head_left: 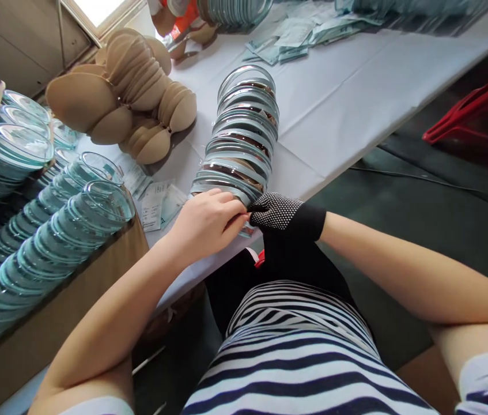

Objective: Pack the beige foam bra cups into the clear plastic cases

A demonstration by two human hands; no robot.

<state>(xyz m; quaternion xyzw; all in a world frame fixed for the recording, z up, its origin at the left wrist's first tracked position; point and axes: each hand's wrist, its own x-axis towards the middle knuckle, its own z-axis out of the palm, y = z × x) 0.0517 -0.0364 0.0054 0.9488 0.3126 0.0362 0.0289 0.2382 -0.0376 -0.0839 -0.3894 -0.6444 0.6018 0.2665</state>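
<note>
Striped cloth (295,357) is seen nearest the head camera. On the white table (325,132), a row of clear containers (244,135) is laid, presumably so its near end is easily reached. Over that end the bare left hand (211,219) is curled; against it the gloved right hand (280,213) is bunched; what either grasps cannot be told. Beige cups (137,75) are nested, seemingly to save room.

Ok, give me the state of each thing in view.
Clear container row: curved along the table, brown showing inside.
Left hand: bare, fingers bent at the row's near end.
Right hand: gloved, fingers curled beside the left; grip hidden.
Beige cups: nested, heaped.
Cardboard box: open, clear containers in leaning columns.
Packets: flat, loosely overlapping.
</note>
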